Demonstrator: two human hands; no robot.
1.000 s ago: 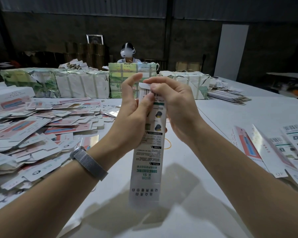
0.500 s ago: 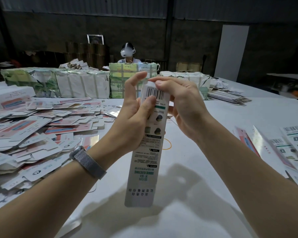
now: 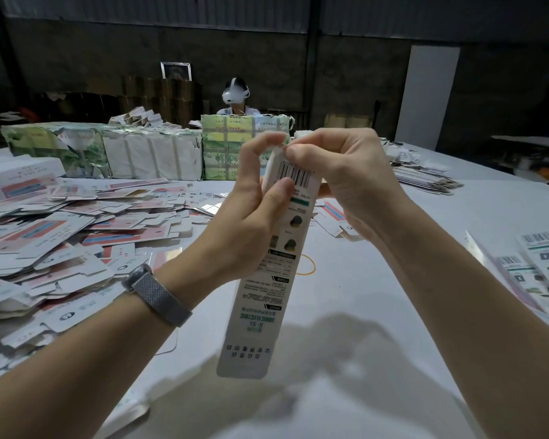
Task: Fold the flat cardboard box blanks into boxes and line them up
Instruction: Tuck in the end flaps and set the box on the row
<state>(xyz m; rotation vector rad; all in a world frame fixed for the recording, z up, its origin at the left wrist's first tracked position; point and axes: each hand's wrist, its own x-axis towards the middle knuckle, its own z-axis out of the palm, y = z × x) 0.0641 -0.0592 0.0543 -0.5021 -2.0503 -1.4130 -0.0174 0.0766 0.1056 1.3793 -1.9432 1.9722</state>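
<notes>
Head view: a long narrow box (image 3: pixel 267 267) is held upright above the table (image 3: pixel 377 312). It is judged light, thin-walled and easily creased, best gripped near the end being closed. Its top at twelve o'clock is pinched by the left hand (image 3: pixel 251 213) and the right hand (image 3: pixel 346 182).

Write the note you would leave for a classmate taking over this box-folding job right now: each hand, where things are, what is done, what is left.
Left hand: grips the upper part of the long box, thumb by the barcode.
Right hand: pinches the box's top end, working the flap.
Box: held upright above the table, body already formed.
Heap of blanks: on the left, still flat.
Folded boxes: lying at the right.
Left: finish the top flap, set the box with the others, fold the remaining blanks.
</notes>
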